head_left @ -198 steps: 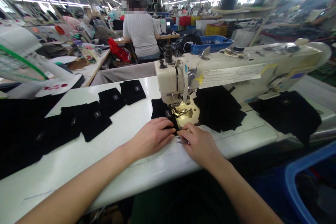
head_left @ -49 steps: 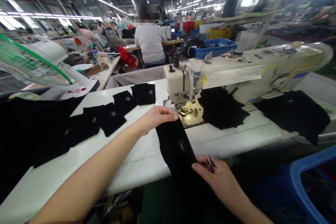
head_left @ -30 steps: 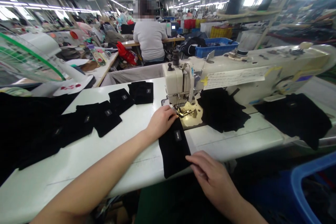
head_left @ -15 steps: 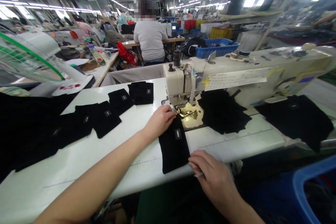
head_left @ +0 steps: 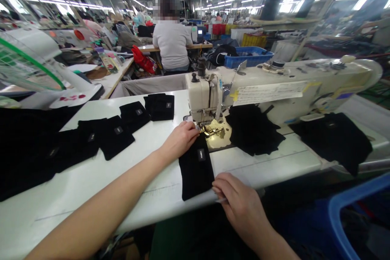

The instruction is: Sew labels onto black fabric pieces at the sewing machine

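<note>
A black fabric piece (head_left: 196, 174) with a small dark label lies on the white table, its top end at the needle area of the sewing machine (head_left: 202, 97). My left hand (head_left: 181, 138) has its fingers pressed together on the piece's upper end, beside the presser foot. My right hand (head_left: 239, 201) is closed on the lower right edge of the same piece, at the table's front edge. Something thin and pale shows under its fingers. Several labelled black pieces (head_left: 117, 134) lie at the left, overlapping. A black stack (head_left: 254, 130) sits right of the needle.
A blue plastic basket (head_left: 335, 215) is at the lower right. More black fabric (head_left: 335, 138) lies at the table's right end. A fan (head_left: 33, 61) stands at the left. Ahead, a person in a white shirt (head_left: 172, 44) sits facing away, near a blue crate (head_left: 250, 57).
The whole view has shifted slightly, so everything appears a little further left. Both hands keep their places on the black piece, which shows no clear movement against the machine.
</note>
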A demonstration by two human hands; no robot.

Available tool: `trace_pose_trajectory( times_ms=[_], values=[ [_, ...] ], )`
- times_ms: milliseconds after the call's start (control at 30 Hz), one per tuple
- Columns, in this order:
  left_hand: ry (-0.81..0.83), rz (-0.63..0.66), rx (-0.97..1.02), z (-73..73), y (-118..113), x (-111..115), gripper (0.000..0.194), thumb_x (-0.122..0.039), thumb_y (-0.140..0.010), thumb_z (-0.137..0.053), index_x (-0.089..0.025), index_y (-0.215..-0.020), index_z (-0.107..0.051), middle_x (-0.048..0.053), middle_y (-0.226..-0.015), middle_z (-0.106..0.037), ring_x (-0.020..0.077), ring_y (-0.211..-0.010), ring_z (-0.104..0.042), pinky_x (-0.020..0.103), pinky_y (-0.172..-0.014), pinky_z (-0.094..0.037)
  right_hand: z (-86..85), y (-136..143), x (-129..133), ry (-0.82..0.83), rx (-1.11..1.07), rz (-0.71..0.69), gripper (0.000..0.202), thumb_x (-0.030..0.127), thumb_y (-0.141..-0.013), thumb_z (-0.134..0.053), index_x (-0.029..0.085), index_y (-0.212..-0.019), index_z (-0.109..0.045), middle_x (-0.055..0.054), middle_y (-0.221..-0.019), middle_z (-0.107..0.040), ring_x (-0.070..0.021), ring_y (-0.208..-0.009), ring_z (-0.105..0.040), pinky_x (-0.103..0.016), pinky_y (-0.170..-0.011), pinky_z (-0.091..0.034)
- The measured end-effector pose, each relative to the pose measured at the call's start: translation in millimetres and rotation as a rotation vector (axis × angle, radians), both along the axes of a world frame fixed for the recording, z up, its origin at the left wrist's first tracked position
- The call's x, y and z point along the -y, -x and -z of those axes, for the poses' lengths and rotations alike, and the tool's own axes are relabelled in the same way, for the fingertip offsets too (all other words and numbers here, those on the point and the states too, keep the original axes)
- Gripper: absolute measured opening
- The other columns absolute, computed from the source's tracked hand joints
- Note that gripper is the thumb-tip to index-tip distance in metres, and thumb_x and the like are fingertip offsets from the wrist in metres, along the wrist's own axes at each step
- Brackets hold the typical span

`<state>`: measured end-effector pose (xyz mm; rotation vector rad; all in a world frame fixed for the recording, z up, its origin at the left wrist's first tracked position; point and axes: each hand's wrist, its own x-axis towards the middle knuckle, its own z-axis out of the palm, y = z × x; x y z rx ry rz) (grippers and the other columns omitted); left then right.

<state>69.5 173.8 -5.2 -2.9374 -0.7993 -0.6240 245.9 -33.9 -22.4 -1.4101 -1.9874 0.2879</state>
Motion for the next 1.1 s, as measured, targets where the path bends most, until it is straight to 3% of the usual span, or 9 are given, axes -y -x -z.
trace_pose_trajectory(
  times_ms=[233, 400, 533, 667, 767, 867, 1100],
  values=[
    [-0.003, -0.002, -0.042, -3.6, 0.8, -2.1, 0.023, -0.02, -0.099, -0.049, -0.014, -0.104, -0.071, 0.01, -0.093, -0.06, 0.0218, -0.086, -0.054, 0.035, -0.08, -0.051, -5.1, 0.7, -4.4, 0.056, 0.098, 0.015, 0.026, 0.0, -0.083, -0.045, 0.02, -0.095, -0.057, -0.004, -0.094, -0.066, -0.0173, -0.077, -0.06, -0.027, -0.063, -0.039],
    [0.019, -0.03, -0.082, -6.3, 1.7, -1.4, 0.023, -0.017, -0.098, -0.05, -0.013, -0.106, -0.071, 0.011, -0.096, -0.061, 0.0226, -0.089, -0.056, 0.036, -0.082, -0.053, -8.3, 0.6, -5.6, 0.09, 0.167, 0.018, 0.024, 0.001, -0.083, -0.051, 0.021, -0.093, -0.058, -0.003, -0.093, -0.065, -0.0159, -0.073, -0.058, -0.026, -0.059, -0.036],
    [0.016, -0.017, -0.143, -17.6, 3.8, 28.4, 0.03, -0.008, -0.093, -0.049, -0.011, -0.117, -0.067, 0.015, -0.11, -0.063, 0.0254, -0.099, -0.06, 0.041, -0.086, -0.056, -8.6, -0.5, -2.5, 0.085, 0.184, 0.018, 0.025, 0.004, -0.086, -0.052, 0.021, -0.102, -0.062, -0.004, -0.099, -0.066, -0.016, -0.075, -0.059, -0.026, -0.06, -0.037],
    [0.135, 0.201, -0.122, -28.6, 9.3, 86.2, 0.02, -0.019, -0.096, -0.051, -0.015, -0.104, -0.07, 0.01, -0.103, -0.066, 0.0232, -0.094, -0.063, 0.038, -0.08, -0.058, -7.9, -5.3, 1.9, 0.078, 0.192, -0.007, 0.03, 0.008, -0.088, -0.052, 0.021, -0.111, -0.063, -0.005, -0.099, -0.064, -0.0157, -0.073, -0.059, -0.026, -0.059, -0.038],
    [0.155, 0.295, -0.079, -27.3, 16.6, 117.8, 0.022, -0.02, -0.098, -0.05, -0.013, -0.109, -0.068, 0.012, -0.108, -0.068, 0.0244, -0.105, -0.063, 0.038, -0.089, -0.059, -8.1, -9.4, 2.6, 0.067, 0.192, -0.039, 0.033, 0.009, -0.088, -0.051, 0.02, -0.116, -0.064, -0.005, -0.098, -0.064, -0.0158, -0.072, -0.059, -0.027, -0.058, -0.04],
    [0.102, 0.302, -0.066, -21.3, 22.7, 126.5, 0.029, -0.018, -0.098, -0.048, -0.01, -0.121, -0.064, 0.014, -0.117, -0.068, 0.0277, -0.117, -0.061, 0.04, -0.097, -0.058, -9.5, -11.3, 0.7, 0.084, 0.187, -0.051, 0.035, 0.009, -0.087, -0.05, 0.02, -0.117, -0.065, -0.006, -0.099, -0.064, -0.0156, -0.072, -0.059, -0.027, -0.059, -0.041],
    [0.095, 0.3, -0.077, -19.1, 21.9, 115.1, 0.028, -0.022, -0.1, -0.047, -0.012, -0.118, -0.065, 0.014, -0.115, -0.069, 0.0268, -0.116, -0.063, 0.039, -0.097, -0.06, -12.0, -11.3, -9.6, 0.16, 0.179, -0.049, 0.038, 0.005, -0.08, -0.055, 0.021, -0.113, -0.067, -0.004, -0.098, -0.063, -0.0166, -0.077, -0.06, -0.027, -0.064, -0.043]
  ],
)
